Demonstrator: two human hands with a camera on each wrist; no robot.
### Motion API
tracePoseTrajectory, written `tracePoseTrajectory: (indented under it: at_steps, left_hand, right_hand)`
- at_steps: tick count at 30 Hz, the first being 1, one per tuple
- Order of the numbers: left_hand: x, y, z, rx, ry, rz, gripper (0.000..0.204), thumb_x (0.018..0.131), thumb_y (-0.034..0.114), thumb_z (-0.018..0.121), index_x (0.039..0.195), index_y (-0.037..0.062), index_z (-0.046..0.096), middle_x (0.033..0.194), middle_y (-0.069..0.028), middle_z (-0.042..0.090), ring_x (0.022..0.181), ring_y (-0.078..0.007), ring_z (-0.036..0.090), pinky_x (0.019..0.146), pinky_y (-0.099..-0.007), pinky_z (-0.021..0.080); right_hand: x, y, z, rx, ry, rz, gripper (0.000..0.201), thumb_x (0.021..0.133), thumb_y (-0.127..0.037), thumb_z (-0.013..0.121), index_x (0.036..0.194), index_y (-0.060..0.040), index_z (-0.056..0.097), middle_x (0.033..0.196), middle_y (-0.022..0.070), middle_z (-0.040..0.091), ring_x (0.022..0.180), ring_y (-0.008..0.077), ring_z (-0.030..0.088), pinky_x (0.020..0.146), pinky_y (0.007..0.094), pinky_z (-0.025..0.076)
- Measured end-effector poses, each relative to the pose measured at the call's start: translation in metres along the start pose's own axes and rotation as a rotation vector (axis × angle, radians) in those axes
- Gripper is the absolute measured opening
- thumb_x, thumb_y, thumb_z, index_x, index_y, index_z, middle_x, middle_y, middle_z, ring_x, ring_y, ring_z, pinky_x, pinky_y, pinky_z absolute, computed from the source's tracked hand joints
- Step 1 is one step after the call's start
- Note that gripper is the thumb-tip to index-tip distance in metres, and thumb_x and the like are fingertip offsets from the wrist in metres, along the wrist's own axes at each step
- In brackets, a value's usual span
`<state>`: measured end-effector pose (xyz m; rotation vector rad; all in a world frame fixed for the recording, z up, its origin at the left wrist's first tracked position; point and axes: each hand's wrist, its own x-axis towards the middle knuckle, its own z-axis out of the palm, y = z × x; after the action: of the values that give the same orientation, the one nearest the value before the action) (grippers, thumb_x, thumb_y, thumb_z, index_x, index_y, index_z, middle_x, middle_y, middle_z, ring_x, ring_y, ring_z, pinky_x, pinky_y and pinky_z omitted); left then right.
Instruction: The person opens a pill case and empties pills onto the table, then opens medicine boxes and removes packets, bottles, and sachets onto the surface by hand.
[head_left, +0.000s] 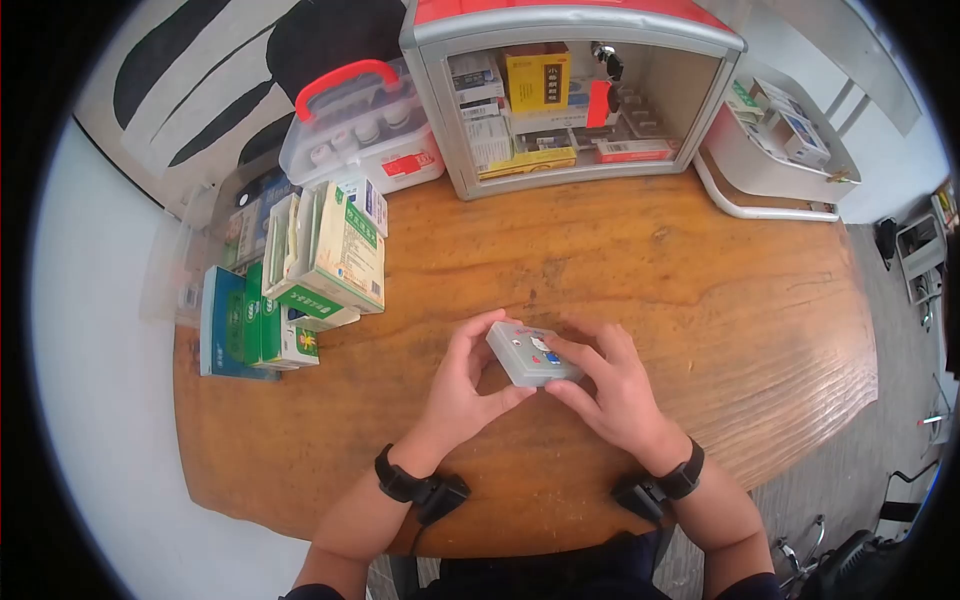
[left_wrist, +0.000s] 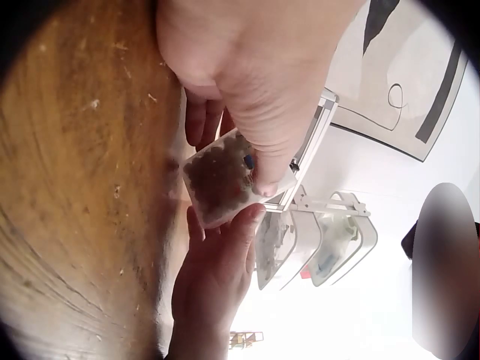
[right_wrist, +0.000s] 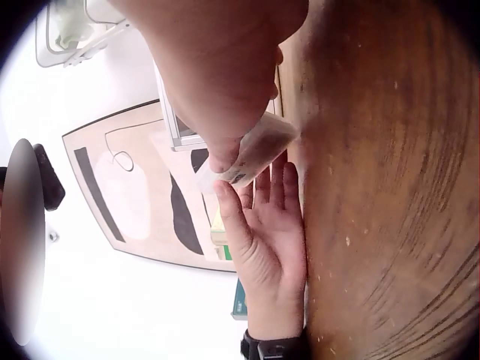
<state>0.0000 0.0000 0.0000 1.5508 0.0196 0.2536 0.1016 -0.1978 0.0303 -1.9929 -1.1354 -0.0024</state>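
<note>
A small translucent plastic box (head_left: 518, 368) with printed cartoon figures and red marks on its lid is held low over the middle of the wooden table, lid up. My left hand (head_left: 460, 388) grips its left side, thumb along the near edge and fingers around the far side. From the right, my right hand (head_left: 618, 392) holds it with the thumb at the near corner and fingers over the lid. Through the box wall (left_wrist: 216, 184) in the left wrist view, several dark roundish things show inside. In the right wrist view the box (right_wrist: 266, 146) is partly hidden by the right hand.
Medicine boxes (head_left: 340, 255) stand at the table's left, beside green cartons (head_left: 262, 325). Behind them is a clear case (head_left: 400, 150) with a red handle. A glass-fronted cabinet (head_left: 585, 180) holds more boxes at the back. A white tray (head_left: 740, 175) sits back right.
</note>
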Motion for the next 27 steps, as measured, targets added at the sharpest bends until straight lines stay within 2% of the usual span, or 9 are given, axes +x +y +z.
tracePoseTrajectory:
  at_steps: [3, 6, 8, 12, 14, 16, 22, 26, 27]
  left_hand:
    - [0.001, 0.003, 0.003, -0.054, -0.005, -0.052, 0.087, 0.079, 0.012, 0.084, 0.146, 0.0047, 0.030, 0.148, -0.0162, 0.039, 0.134, -0.0270, 0.045, 0.113, -0.0435, 0.037]
    - [0.007, 0.005, 0.013, 0.015, -0.030, 0.099, 0.085, 0.080, 0.013, 0.083, 0.146, 0.0035, 0.030, 0.146, -0.0166, 0.042, 0.133, -0.0280, 0.046, 0.112, -0.0427, 0.038]
    - [0.012, 0.000, 0.017, 0.120, 0.128, 0.050, 0.079, 0.081, 0.014, 0.082, 0.143, 0.0013, 0.036, 0.140, -0.0176, 0.050, 0.130, -0.0287, 0.050, 0.109, -0.0414, 0.041]
    - [0.045, -0.004, 0.013, 0.361, 0.184, 0.129, 0.074, 0.079, 0.016, 0.083, 0.138, -0.0018, 0.042, 0.131, -0.0192, 0.057, 0.125, -0.0288, 0.056, 0.106, -0.0399, 0.044]
    - [0.065, -0.007, 0.007, 0.432, 0.206, 0.122, 0.074, 0.080, 0.008, 0.079, 0.141, -0.0032, 0.038, 0.137, -0.0193, 0.054, 0.127, -0.0273, 0.055, 0.109, -0.0397, 0.043]
    - [0.091, -0.014, 0.000, 0.440, 0.214, 0.150, 0.073, 0.081, 0.008, 0.078, 0.141, -0.0038, 0.039, 0.135, -0.0193, 0.055, 0.125, -0.0270, 0.056, 0.107, -0.0392, 0.044]
    - [0.130, -0.019, -0.008, 0.426, 0.245, 0.188, 0.071, 0.083, 0.010, 0.076, 0.141, -0.0040, 0.039, 0.134, -0.0192, 0.056, 0.125, -0.0266, 0.056, 0.107, -0.0383, 0.044]
    - [0.142, -0.022, -0.009, 0.360, 0.253, 0.176, 0.069, 0.084, 0.010, 0.075, 0.142, -0.0028, 0.039, 0.136, -0.0194, 0.053, 0.128, -0.0266, 0.053, 0.110, -0.0392, 0.042]
    - [0.145, -0.025, -0.010, 0.333, 0.259, 0.187, 0.069, 0.085, 0.010, 0.075, 0.142, -0.0023, 0.038, 0.138, -0.0195, 0.052, 0.130, -0.0266, 0.051, 0.111, -0.0395, 0.041]
  right_hand:
    - [-0.001, 0.004, 0.009, 0.057, 0.034, -0.043, 0.051, 0.082, -0.022, 0.077, 0.129, -0.0096, 0.061, 0.130, 0.0169, 0.058, 0.105, 0.0349, 0.064, 0.086, 0.0410, 0.055]
    - [0.001, -0.002, 0.019, 0.009, 0.019, -0.101, 0.055, 0.085, -0.016, 0.073, 0.135, -0.0037, 0.054, 0.134, 0.0200, 0.057, 0.106, 0.0366, 0.064, 0.084, 0.0392, 0.057]
    - [0.004, -0.005, 0.029, -0.016, 0.044, -0.052, 0.057, 0.088, -0.008, 0.067, 0.138, 0.0039, 0.044, 0.130, 0.0234, 0.059, 0.105, 0.0377, 0.065, 0.086, 0.0385, 0.057]
    - [0.026, 0.012, 0.035, -0.005, 0.058, 0.014, 0.055, 0.089, -0.004, 0.062, 0.137, 0.0088, 0.040, 0.124, 0.0261, 0.060, 0.103, 0.0388, 0.065, 0.090, 0.0400, 0.056]
    - [0.047, 0.034, 0.040, -0.096, 0.145, -0.179, 0.051, 0.088, -0.003, 0.061, 0.133, 0.0092, 0.041, 0.121, 0.0274, 0.061, 0.102, 0.0399, 0.065, 0.091, 0.0419, 0.055]
    - [0.065, 0.044, 0.043, -0.095, 0.193, -0.199, 0.047, 0.089, -0.003, 0.060, 0.131, 0.0083, 0.043, 0.116, 0.0283, 0.062, 0.099, 0.0413, 0.064, 0.088, 0.0448, 0.054]
    - [0.100, 0.056, 0.038, 0.016, 0.045, 0.139, 0.036, 0.093, -0.008, 0.056, 0.125, 0.0063, 0.045, 0.103, 0.0321, 0.061, 0.096, 0.0436, 0.063, 0.078, 0.0483, 0.053]
    - [0.112, 0.066, 0.040, 0.020, -0.020, 0.214, 0.032, 0.095, -0.010, 0.054, 0.122, 0.0050, 0.046, 0.102, 0.0345, 0.060, 0.099, 0.0441, 0.062, 0.076, 0.0500, 0.052]
    - [0.114, 0.072, 0.045, 0.049, 0.045, 0.156, 0.033, 0.096, -0.011, 0.053, 0.124, 0.0046, 0.046, 0.105, 0.0330, 0.060, 0.101, 0.0439, 0.061, 0.082, 0.0517, 0.051]
